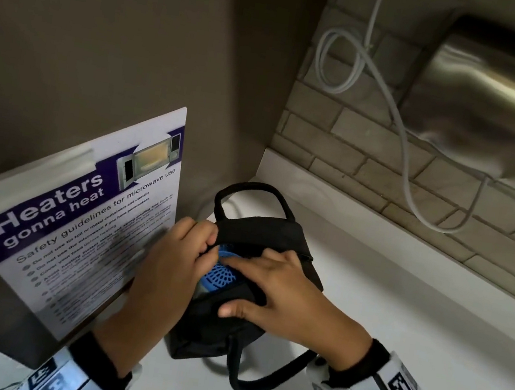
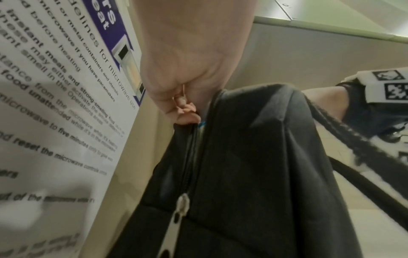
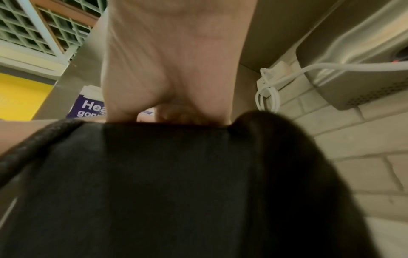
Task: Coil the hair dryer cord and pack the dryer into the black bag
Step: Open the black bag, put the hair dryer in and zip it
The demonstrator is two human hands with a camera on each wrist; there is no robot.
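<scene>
The black bag (image 1: 228,334) lies on the white counter (image 1: 396,332) with its mouth open. Inside it shows the blue grille of the hair dryer (image 1: 221,274); a sliver of the same blue dryer (image 2: 202,124) peeks out in the left wrist view. The dryer's cord is hidden. My left hand (image 1: 179,260) pinches the left rim of the mouth with curled fingers (image 2: 187,113). My right hand (image 1: 271,293) reaches its fingers into the mouth over the grille, thumb outside on the near wall, the rim between them. The black bag (image 3: 176,183) fills the right wrist view.
A microwave safety poster (image 1: 84,229) stands on the panel close by my left hand. A steel hand dryer (image 1: 498,97) and a looped white cable (image 1: 339,60) hang on the brick wall behind. The bag's strap (image 1: 257,385) loops toward me on the counter.
</scene>
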